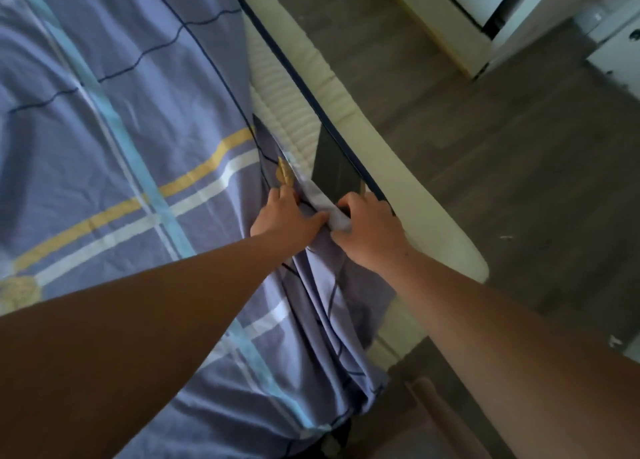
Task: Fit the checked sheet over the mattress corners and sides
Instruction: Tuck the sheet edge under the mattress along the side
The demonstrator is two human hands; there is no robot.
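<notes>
The checked sheet (114, 119), lavender with yellow, white and light-blue stripes, covers the top of the bed. Its hem is bunched at the right side, where the ribbed cream mattress (287, 109) shows bare. My left hand (287, 216) grips the sheet's edge from the bed side. My right hand (367, 230) pinches a pale fold of the hem just beside it, over the dark gap next to the cream bed rail (408, 181). Loose sheet hangs in folds below both hands.
The padded bed rail with dark piping runs diagonally along the mattress side. Grey wood-look floor (519, 168) lies to the right. White furniture (519, 5) stands at the top right. A brown object (433, 420) sits on the floor at the bottom.
</notes>
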